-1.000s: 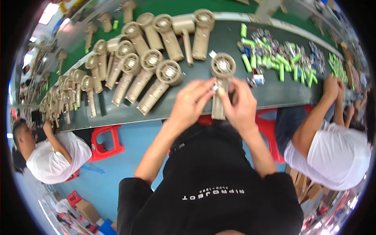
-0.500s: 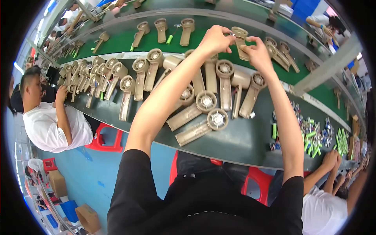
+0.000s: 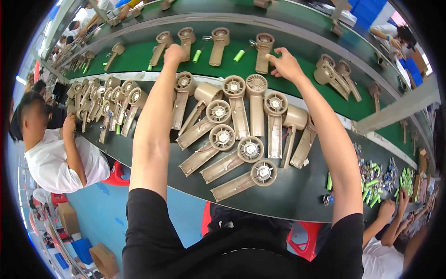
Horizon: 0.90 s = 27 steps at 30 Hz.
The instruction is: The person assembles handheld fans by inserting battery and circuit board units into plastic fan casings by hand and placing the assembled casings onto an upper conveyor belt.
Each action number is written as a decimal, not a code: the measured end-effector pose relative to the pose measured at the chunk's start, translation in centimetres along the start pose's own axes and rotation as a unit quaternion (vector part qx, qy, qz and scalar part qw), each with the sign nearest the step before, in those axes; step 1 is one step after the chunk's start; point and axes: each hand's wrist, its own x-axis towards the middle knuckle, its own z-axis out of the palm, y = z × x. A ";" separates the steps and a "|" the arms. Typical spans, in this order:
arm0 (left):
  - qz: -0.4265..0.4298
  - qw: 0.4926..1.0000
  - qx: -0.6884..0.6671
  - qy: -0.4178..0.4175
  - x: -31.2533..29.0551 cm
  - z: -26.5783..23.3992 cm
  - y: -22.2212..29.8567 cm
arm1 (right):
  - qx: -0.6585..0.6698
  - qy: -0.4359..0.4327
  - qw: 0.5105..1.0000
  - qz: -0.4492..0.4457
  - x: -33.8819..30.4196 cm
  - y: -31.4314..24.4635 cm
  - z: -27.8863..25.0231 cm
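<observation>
On the green belt, a tan handheld fan housing (image 3: 264, 52) lies with a green battery cell (image 3: 239, 56) wired at its left. My right hand (image 3: 285, 65) is just right of this housing, fingers apart and holding nothing. Farther left, my left hand (image 3: 175, 54) reaches between a fan housing (image 3: 160, 49) and another housing (image 3: 186, 39); its fingers are mostly hidden behind its back, so its grip is unclear. Nearer me, several tan fan half-shells (image 3: 241, 158) with round fan heads and open handles are spread on the dark table.
More fan housings (image 3: 107, 100) crowd the table at the left, beside a seated person (image 3: 60, 153). At the right are piles of small wired parts and green battery cells (image 3: 371, 183), with another person's hands (image 3: 388, 209) close by. A grey metal post (image 3: 399, 111) slants across the right.
My left hand has moved left, away from the housing both hands were at. That housing now lies on the belt with a green cell beside it. My right hand has come off it.
</observation>
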 end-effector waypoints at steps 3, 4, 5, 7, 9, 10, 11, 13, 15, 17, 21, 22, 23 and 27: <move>0.077 0.993 0.014 0.085 -0.4 -0.9 -0.4 | -0.086 0.011 0.994 -0.063 -3.6 -0.1 -4.1; 0.123 0.983 0.056 0.128 -0.9 -1.8 -1.2 | -0.106 0.010 0.989 -0.099 -5.5 -0.9 -5.4; 0.133 0.975 0.076 0.160 -0.9 -2.9 -3.8 | -0.084 0.009 0.992 -0.097 -8.1 -2.2 -6.4; 0.267 0.937 0.104 0.199 -8.1 -6.1 -0.3 | -0.060 0.029 0.996 -0.064 -13.2 -1.1 -10.8; 0.247 0.939 -0.137 0.196 -15.6 -8.8 3.3 | -0.028 0.062 0.997 -0.023 -19.0 0.1 -14.9; 0.260 0.950 -0.129 0.119 -19.6 -10.9 4.0 | -0.017 0.082 0.996 -0.008 -22.3 0.4 -16.3; 0.271 0.945 -0.167 0.073 -24.2 -12.6 5.0 | -0.006 0.093 0.996 0.009 -25.4 0.7 -17.2; 0.272 0.936 -0.225 0.011 -34.2 -13.2 6.0 | -0.025 0.084 0.996 0.032 -29.6 3.7 -17.5; 0.367 0.902 -0.225 0.022 -42.0 -12.0 6.7 | -0.070 0.090 0.993 0.043 -33.6 6.0 -17.0; 0.427 0.880 -0.203 -0.044 -46.8 -9.8 7.0 | -0.170 0.121 0.977 0.051 -36.2 5.6 -15.7; 0.422 0.878 -0.211 -0.077 -52.4 -2.9 9.3 | -0.195 0.265 0.943 -0.046 -36.9 8.6 -13.5; 0.416 0.881 -0.218 -0.067 -53.1 -1.6 9.9 | -0.198 0.272 0.940 -0.055 -36.8 8.8 -13.2; 0.392 0.890 -0.220 -0.073 -53.7 -0.6 10.4 | -0.205 0.263 0.942 -0.045 -36.4 9.8 -12.9; 0.370 0.904 -0.185 -0.110 -54.5 0.8 10.7 | -0.167 0.249 0.954 -0.001 -36.4 10.0 -12.4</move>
